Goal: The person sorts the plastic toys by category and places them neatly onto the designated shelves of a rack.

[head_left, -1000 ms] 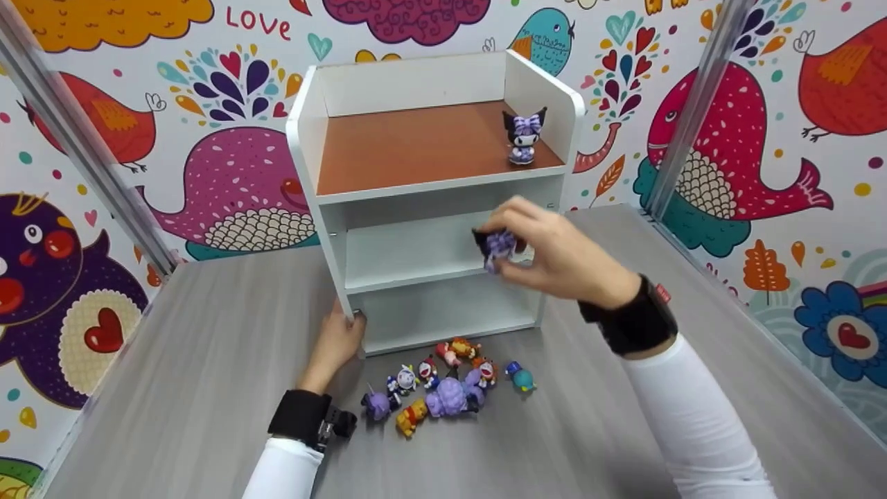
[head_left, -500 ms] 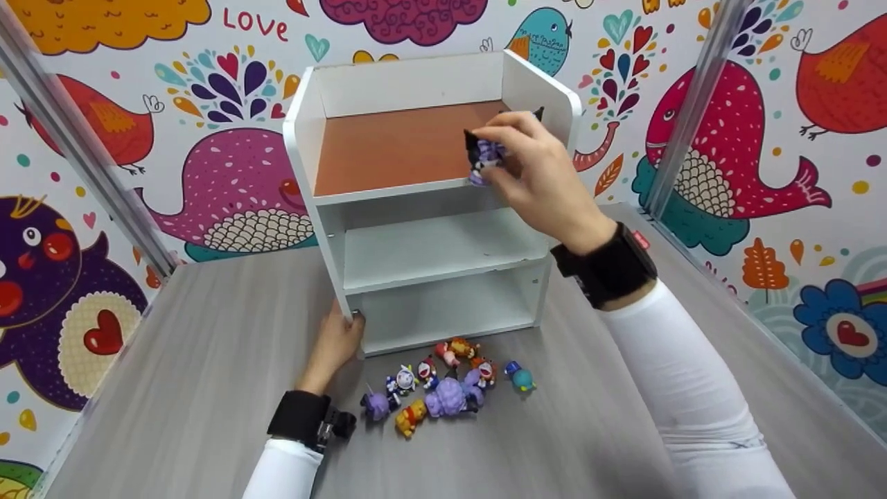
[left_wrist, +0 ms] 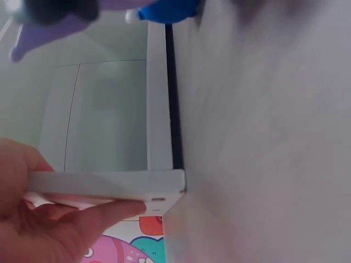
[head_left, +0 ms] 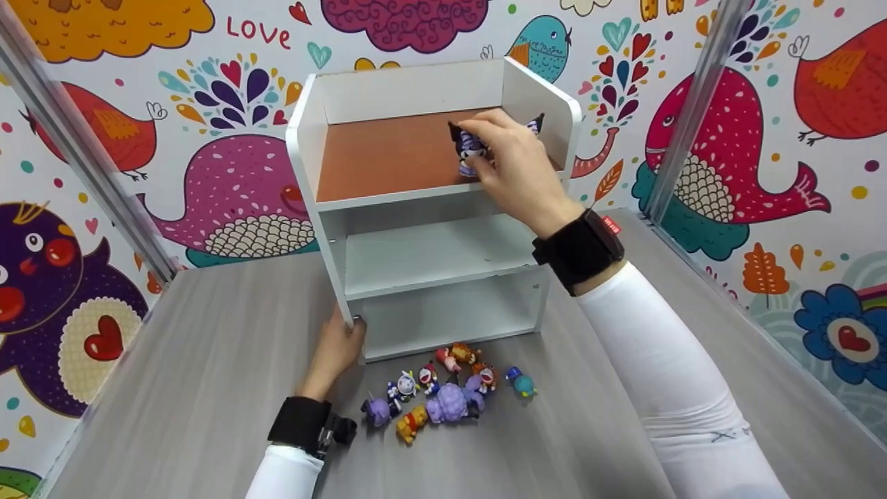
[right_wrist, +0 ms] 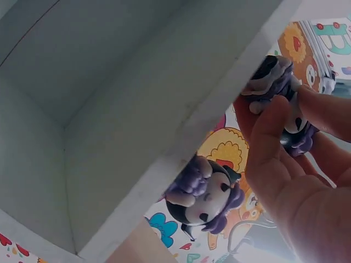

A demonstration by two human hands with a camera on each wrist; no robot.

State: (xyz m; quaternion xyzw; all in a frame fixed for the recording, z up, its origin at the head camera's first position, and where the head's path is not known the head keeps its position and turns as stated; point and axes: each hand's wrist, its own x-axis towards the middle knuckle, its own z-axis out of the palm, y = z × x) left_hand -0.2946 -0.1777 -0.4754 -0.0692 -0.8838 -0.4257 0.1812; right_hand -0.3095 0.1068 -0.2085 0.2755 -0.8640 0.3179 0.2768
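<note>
My right hand [head_left: 513, 163] pinches a small black-and-purple figurine [head_left: 469, 149] at the front of the shelf's brown top board [head_left: 388, 156]. In the right wrist view the thumb and fingers hold this figurine [right_wrist: 293, 123] by its head and body, its base at the board's edge. A similar figurine [right_wrist: 203, 192] stands beside it on the top board; in the head view the right hand mostly hides that one. My left hand [head_left: 339, 350] grips the lower left side panel of the white shelf unit [head_left: 443, 277]. The left wrist view shows fingers and thumb on both faces of the panel [left_wrist: 109, 183].
Several small figurines lie on the grey table [head_left: 229, 374] before the shelf, among them a purple one [head_left: 447, 403], a yellow bear [head_left: 411, 423] and a teal-and-blue one [head_left: 521, 382]. Two lower compartments face forward. A patterned wall [head_left: 229, 187] stands behind.
My right hand has carried the figurine up from in front of the middle compartment, then left to the top board. The left hand stays on the panel.
</note>
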